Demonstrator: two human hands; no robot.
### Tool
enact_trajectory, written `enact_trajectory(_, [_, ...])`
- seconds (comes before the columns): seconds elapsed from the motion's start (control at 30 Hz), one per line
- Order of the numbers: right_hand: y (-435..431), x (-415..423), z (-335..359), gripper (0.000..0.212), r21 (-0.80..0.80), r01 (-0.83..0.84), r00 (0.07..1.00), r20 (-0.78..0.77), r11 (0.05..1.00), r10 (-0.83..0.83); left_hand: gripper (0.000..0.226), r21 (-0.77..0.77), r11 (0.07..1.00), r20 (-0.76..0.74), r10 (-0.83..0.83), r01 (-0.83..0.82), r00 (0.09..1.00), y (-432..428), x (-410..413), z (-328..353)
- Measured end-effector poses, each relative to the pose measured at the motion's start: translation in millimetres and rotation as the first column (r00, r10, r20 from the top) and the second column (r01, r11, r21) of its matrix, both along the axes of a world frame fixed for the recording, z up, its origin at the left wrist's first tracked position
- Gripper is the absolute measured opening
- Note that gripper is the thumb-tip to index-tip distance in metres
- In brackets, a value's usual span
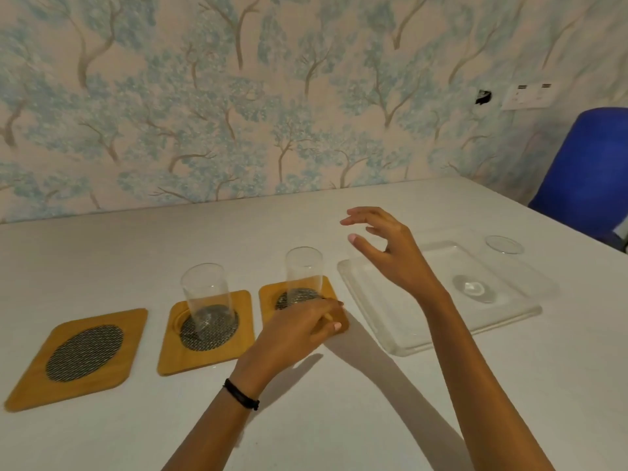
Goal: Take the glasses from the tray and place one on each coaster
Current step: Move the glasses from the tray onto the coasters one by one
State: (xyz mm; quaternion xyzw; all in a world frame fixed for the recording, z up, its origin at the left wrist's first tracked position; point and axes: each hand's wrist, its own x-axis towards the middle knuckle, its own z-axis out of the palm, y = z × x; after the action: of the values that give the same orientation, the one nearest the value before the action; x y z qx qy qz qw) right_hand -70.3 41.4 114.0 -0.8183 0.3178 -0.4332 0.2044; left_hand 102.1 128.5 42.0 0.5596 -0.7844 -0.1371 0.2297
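The right hand hangs empty with fingers spread above the near-left part of the clear tray, where the last glass stands far right. The left hand, curled, rests on the right coaster beside its glass; whether it pinches anything I cannot tell. The middle glass sits on its coaster. The left coaster is bare. Carrying leftward risks toppling both.
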Motion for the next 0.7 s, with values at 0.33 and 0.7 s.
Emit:
enact_trajectory(0.33, [-38, -124, 3, 0.022, -0.047, 0.294, 0.954, -0.045, 0.955, -0.296, 0.061, 0.090, 0.995, 0.112, 0.035, -0.045, 0.993, -53, -69, -14])
enact_trajectory(0.7, [-78, -213, -18, 0.033, 0.090, 0.510, 0.855, -0.160, 0.855, -0.493, 0.064, 0.122, 0.989, 0.115, 0.070, -0.084, 0.991, -76, -83, -31])
